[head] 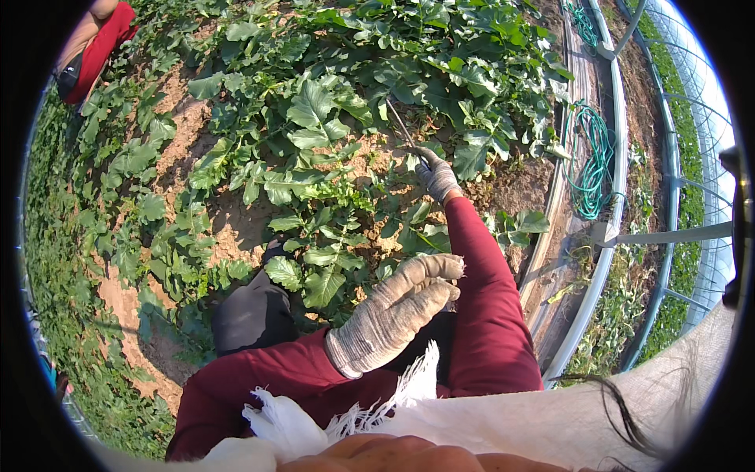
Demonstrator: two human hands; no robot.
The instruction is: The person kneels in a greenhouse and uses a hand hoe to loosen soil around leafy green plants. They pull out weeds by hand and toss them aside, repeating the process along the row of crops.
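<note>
My right hand [436, 176], in a grey knitted glove, reaches forward among leafy green plants [315, 118]. Its fingers are closed on a thin, long metal tool [401, 123] that points up and to the left; the kind of tool cannot be told. My left hand [396, 312], in a soiled beige knitted work glove, is held close before my body with its fingers bent and a gap by the thumb. Nothing shows in it. Lobed leaves [324, 286] grow from brown soil just beyond it.
On the right, coiled green rope [591, 162] lies by a wooden board [545, 236] and a metal pipe [616, 141] of a greenhouse frame. A person in red [103, 50] is at the upper left. Plant rows fill the left side.
</note>
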